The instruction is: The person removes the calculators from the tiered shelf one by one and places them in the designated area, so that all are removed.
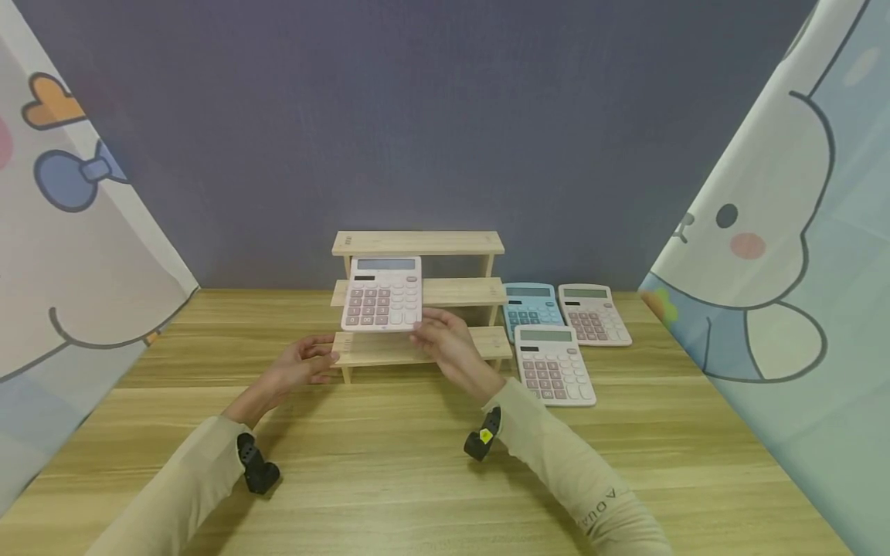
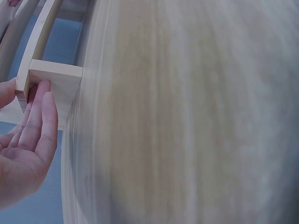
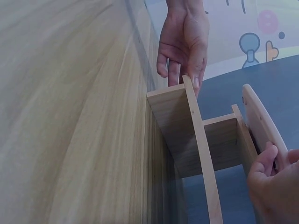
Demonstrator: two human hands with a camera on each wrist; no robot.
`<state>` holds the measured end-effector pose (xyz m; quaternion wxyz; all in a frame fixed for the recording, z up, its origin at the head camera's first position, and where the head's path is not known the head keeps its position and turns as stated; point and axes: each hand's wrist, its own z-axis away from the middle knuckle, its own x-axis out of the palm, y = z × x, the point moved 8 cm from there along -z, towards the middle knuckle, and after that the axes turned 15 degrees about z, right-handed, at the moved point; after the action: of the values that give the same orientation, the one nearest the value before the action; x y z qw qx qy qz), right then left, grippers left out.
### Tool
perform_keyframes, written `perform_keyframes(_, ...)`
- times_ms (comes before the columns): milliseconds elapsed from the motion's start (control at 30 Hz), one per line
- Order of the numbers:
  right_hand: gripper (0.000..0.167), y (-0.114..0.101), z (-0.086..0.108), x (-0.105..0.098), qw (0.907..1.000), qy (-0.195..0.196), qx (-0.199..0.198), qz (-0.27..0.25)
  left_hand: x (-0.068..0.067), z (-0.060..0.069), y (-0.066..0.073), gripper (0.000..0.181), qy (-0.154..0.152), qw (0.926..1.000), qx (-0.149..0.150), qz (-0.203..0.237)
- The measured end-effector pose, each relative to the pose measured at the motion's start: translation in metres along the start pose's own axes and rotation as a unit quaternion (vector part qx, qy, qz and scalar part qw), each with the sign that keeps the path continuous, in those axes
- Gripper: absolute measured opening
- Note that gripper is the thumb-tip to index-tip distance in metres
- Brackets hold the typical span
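Observation:
A white calculator [image 1: 382, 297] with pinkish number keys leans back in front of the middle step of a three-step wooden shelf [image 1: 417, 347], at its left side. My right hand [image 1: 452, 347] pinches the calculator's lower right corner; the right wrist view shows thumb and fingers on its edge [image 3: 264, 123]. Whether the calculator touches the middle board cannot be told. At the shelf's lower left end, my left hand [image 1: 299, 363] grips the bottom board, thumb on the upper face and fingers underneath, as the left wrist view shows [image 2: 32, 130].
Right of the shelf lie a blue calculator [image 1: 531, 305], a pink-keyed calculator [image 1: 594, 316] and, nearer, another white one [image 1: 554, 367]. Behind the wooden table [image 1: 389, 471] rises a dark grey panel [image 1: 431, 139]. Cartoon-printed cloths [image 1: 758, 309] hang at both sides.

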<state>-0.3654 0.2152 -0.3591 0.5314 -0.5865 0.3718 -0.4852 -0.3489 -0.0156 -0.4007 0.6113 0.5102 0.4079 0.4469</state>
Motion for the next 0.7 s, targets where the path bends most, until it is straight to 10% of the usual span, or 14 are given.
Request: perform_keyframes(700, 0.041, 0.0011, 0.0041, -0.0016, 0.9996, 0.004, 0.021, -0.02, -0.0003, -0.0002, 0.001, 0.064, 0.009, 0.9999, 0.006, 0.0)
